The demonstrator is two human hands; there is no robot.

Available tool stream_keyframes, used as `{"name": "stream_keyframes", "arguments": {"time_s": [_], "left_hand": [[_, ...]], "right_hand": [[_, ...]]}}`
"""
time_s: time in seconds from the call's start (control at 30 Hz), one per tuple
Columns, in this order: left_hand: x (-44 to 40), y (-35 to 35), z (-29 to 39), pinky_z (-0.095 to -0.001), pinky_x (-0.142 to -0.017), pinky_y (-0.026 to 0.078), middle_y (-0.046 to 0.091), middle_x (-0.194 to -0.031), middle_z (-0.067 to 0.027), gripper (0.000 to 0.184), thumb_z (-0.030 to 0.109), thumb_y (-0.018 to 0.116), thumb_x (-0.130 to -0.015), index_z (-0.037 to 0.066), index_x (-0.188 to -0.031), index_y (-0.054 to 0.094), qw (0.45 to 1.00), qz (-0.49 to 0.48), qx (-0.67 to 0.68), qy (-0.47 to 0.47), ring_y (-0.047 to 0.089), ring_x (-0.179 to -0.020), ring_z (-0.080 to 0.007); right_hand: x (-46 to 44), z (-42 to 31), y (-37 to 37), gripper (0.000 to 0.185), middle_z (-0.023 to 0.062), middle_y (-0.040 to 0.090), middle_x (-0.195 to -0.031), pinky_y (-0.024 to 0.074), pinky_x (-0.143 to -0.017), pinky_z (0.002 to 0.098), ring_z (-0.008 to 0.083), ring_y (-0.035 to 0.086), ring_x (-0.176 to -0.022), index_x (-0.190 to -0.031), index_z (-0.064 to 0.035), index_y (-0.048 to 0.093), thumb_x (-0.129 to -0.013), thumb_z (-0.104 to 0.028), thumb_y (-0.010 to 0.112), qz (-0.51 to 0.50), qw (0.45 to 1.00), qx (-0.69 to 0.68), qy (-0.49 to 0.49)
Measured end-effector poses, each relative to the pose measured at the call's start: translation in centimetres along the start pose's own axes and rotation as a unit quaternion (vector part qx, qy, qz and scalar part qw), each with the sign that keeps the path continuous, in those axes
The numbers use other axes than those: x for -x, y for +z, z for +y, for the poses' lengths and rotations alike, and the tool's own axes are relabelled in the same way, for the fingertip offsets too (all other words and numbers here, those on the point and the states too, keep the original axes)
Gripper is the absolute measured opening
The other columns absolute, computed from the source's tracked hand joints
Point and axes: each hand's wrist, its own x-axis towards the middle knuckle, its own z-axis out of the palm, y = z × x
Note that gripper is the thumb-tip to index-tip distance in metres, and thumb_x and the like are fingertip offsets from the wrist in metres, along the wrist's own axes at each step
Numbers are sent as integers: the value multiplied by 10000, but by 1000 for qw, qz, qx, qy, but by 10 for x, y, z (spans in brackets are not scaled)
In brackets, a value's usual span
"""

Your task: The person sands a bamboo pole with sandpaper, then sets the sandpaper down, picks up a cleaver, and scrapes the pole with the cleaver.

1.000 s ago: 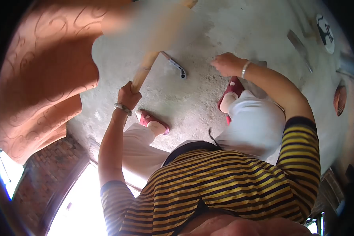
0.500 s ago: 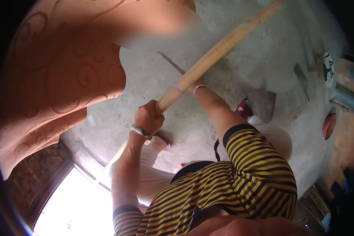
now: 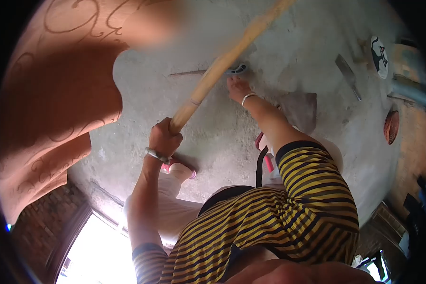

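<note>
My left hand (image 3: 165, 141) is closed around a long bamboo pole (image 3: 215, 73), which slants up and to the right. Beyond the pole lies a hand saw with a curved grey-blue handle (image 3: 237, 69). Its thin blade (image 3: 187, 73) points left and passes behind the pole. My right hand (image 3: 240, 90), with a white bangle at the wrist, is just below the saw handle. Its fingers are loosely bent and appear apart from the handle, with nothing seen in them.
On the concrete floor (image 3: 142, 90) lie a flat-bladed tool (image 3: 347, 72) and a dark flat piece (image 3: 302, 109). A woven basket (image 3: 391, 127) and a white oval with a black figure (image 3: 379, 57) are at the right. Orange patterned cloth (image 3: 71, 85) hangs close at the left.
My right hand has come away from behind the pole, and the saw handle is now visible beyond it. The pole and my left hand have shifted left in view.
</note>
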Motion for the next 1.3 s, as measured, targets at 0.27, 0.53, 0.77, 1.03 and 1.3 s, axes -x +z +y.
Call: {"name": "stream_keyframes", "arguments": {"time_s": [0.27,0.53,0.77,1.03,1.3], "left_hand": [[-1,-2,8,-422,-645,483,626,-748,-218,233,60,593,-631,-13,-852,597,1000,-6,-7,-18,610,-719,-398],[-9,6,-3,-414,-600,461,596,-692,-210,210,59,599,-610,-26,-800,573,1000,9,-4,20,576,-653,-374],[-20,18,-2,-375,-529,431,562,-615,-146,194,66,621,-575,-25,-726,542,1000,15,-24,7,532,-548,-250],[-24,38,-4,-351,-527,432,554,-617,-107,216,82,632,-568,-32,-732,551,1000,-30,4,-3,519,-556,-199],[-40,64,-34,-369,-554,456,569,-633,-106,246,80,656,-538,-23,-742,565,999,-6,-43,-32,539,-569,-219]], "right_hand": [[-35,2,-15,268,173,537,-1090,533,-732,351,284,615,-937,-1136,4,519,-881,-76,500,19,993,111,-35],[-12,-8,-51,276,226,629,-966,501,-723,432,320,621,-860,-942,14,641,-788,-185,530,-84,988,67,-110],[47,121,-136,174,179,632,-755,472,-693,440,335,613,-750,-784,-1,619,-728,-142,534,-8,994,-106,-26],[247,289,-48,178,73,557,-621,437,-512,340,167,529,-547,-714,-40,560,-836,-161,510,295,527,-584,542],[352,374,1,237,93,538,-559,419,-430,337,183,520,-456,-708,9,585,-843,-151,475,397,483,-531,571]]}}
